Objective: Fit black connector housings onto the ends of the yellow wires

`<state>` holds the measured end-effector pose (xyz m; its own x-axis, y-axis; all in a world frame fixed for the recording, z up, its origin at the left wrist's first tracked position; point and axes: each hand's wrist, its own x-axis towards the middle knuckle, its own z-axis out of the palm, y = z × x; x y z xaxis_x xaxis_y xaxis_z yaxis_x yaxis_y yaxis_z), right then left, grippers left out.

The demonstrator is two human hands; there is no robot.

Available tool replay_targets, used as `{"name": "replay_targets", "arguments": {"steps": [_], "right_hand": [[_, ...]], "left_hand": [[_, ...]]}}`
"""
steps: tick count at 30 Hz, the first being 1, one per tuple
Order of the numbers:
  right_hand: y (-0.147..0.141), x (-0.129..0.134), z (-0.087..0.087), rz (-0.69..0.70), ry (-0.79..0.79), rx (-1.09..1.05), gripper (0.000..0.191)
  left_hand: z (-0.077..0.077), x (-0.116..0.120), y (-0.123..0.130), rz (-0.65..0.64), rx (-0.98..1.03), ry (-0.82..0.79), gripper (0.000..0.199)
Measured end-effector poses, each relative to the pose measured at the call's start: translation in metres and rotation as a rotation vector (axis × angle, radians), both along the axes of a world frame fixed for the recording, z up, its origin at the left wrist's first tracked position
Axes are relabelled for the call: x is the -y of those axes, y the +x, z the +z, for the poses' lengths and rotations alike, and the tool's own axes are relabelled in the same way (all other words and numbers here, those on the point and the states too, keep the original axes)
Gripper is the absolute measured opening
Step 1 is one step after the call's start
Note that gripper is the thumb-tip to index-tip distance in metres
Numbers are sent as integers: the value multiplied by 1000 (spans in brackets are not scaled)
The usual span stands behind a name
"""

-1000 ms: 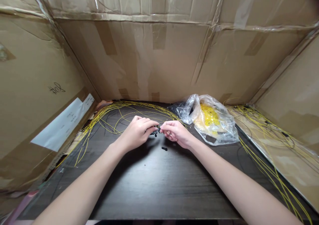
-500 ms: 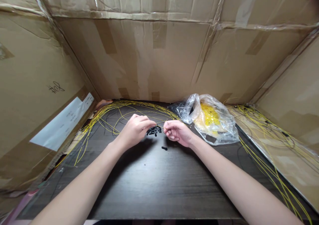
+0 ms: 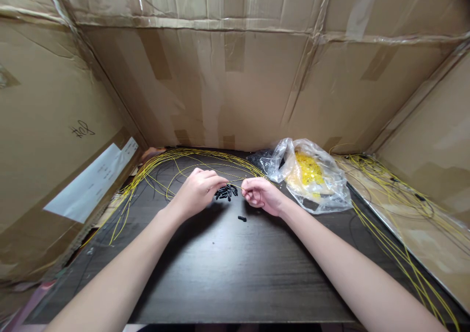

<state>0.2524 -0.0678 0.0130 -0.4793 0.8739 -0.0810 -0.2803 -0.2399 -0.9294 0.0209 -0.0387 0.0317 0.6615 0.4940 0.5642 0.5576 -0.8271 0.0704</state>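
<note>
My left hand (image 3: 201,189) is closed in a pinch on a thin yellow wire (image 3: 235,185). Across a short gap, my right hand (image 3: 261,193) has its fingers curled and pinches the same wire near the thumb. A second thin, darker end shows just above it between the hands. Beneath and between my hands lies a small pile of black connector-like pieces (image 3: 226,192). One loose black piece (image 3: 242,219) rests nearer to me on the dark table (image 3: 220,273). My fingers hide whatever else sits at the fingertips.
A bundle of long yellow wires (image 3: 179,152) curves along the back and left. At the back right is a clear plastic bag (image 3: 330,195) of small yellow pieces. More yellow wires (image 3: 400,253) hang along the right edge. Cardboard walls (image 3: 235,87) enclose the table.
My left hand has shifted very slightly to the left. My right hand stays almost still, and both hands keep their pinch.
</note>
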Motion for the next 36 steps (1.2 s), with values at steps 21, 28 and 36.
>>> {"name": "replay_targets", "arguments": {"steps": [21,28,36], "right_hand": [[-7,2,-5,-12,75,186,14],[-5,0,-4,-12,47,163,14],[-5,0,-4,-12,31,150,13]], "left_hand": [[-3,14,14,-41,-48,-119,20],[-2,10,11,-33,-61,-97,18],[-4,8,7,-33,-117,-43,20]]}}
